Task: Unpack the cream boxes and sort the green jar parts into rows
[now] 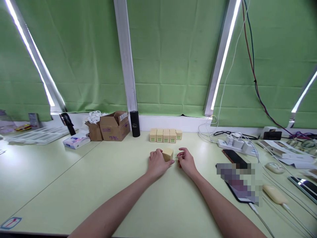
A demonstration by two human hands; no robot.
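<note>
From the head camera I take the row of small boxes (165, 135) near the back of the table (104, 185) as my landmark: four stand side by side touching, with a fifth, shorter one at the row's right end, all with a green panel facing me. Just in front of that row, closer to me, lies one more small tan box (168, 154), tilted on an edge rather than sitting flat. As I judge it, lining up is mostly done, five placed and this one still out of line. My left hand (157, 163) rests on the table with its fingers curled round the left side of the tilted box, clasping it against the thumb. My right hand (186, 161) sits just right of that box, not touching it, fingers loosely curled and pinched towards the thumb with nothing visible between them. Both forearms run in from the bottom edge, converging towards the box, wrists low on the surface. Left of the row stands a black cylinder (135, 123), then a cardboard carton (114, 125) and a tissue pack (76, 141). Right of the row lie a power strip (234, 143) with chargers and a dark phone (234, 158).
</note>
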